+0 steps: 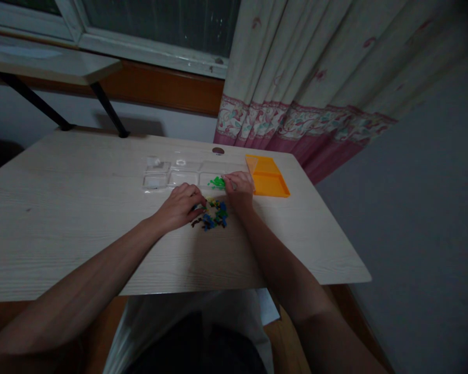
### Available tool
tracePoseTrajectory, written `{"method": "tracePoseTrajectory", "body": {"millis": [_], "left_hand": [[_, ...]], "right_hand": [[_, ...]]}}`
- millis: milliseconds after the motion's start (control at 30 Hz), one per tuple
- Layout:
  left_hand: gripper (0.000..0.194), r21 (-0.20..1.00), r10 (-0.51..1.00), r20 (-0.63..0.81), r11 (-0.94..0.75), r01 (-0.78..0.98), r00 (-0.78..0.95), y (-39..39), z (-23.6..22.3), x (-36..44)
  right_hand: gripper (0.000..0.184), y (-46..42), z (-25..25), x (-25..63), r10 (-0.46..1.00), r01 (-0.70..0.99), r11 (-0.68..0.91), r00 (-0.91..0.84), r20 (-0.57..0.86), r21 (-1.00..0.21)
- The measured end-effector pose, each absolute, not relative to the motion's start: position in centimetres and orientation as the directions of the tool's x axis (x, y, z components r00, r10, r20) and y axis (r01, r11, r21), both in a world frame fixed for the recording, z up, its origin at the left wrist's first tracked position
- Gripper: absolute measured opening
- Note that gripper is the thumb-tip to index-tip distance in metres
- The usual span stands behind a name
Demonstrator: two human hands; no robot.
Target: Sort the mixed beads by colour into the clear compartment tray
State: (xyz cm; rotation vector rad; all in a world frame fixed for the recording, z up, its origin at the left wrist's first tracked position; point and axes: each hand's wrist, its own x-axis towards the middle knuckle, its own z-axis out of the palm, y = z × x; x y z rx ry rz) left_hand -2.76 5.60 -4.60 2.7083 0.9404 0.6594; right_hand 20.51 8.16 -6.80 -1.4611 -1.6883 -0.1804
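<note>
A loose pile of small plastic pieces (214, 217), mostly blue, dark, green and yellow, lies on the table. My left hand (184, 206) rests at the pile's left side, its thumb and forefinger curved and slightly apart at the pieces. Beyond the pile is a clear plastic tray (183, 179) with several compartments. Bright green pieces (217, 182) lie in one of its near compartments. Over that compartment's right part is my right hand (239, 189), thumb and fingertips pinched together beside the green pieces. Whatever is between those fingertips is too small to make out.
An orange tray (271, 191) with divided sections sits right of the clear tray, near the table's right edge. A round brown cap (218, 150) is set in the table behind. At the back left stands a raised shelf (70, 65) on black legs; a curtain (281, 119) hangs behind.
</note>
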Motion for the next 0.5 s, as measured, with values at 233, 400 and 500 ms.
{"method": "tracePoseTrajectory", "body": {"millis": [233,400,500], "left_hand": [[0.017,0.327,0.620,0.350,-0.783,0.529,0.702,5.82,-4.62,-2.85],[0.016,0.337,0.621,0.366,-0.783,0.523,0.693,5.82,-4.66,-2.75],[0.015,0.355,0.622,0.385,-0.782,0.512,0.682,5.84,-4.72,-2.73]], "right_hand": [[0.020,8.18,-6.71,20.52,0.730,0.852,0.306,0.075,0.679,-0.424],[0.018,8.14,-6.67,20.47,0.735,0.858,0.297,0.076,0.674,-0.420],[0.017,8.15,-6.68,20.48,0.730,0.852,0.305,0.077,0.679,-0.425]]}}
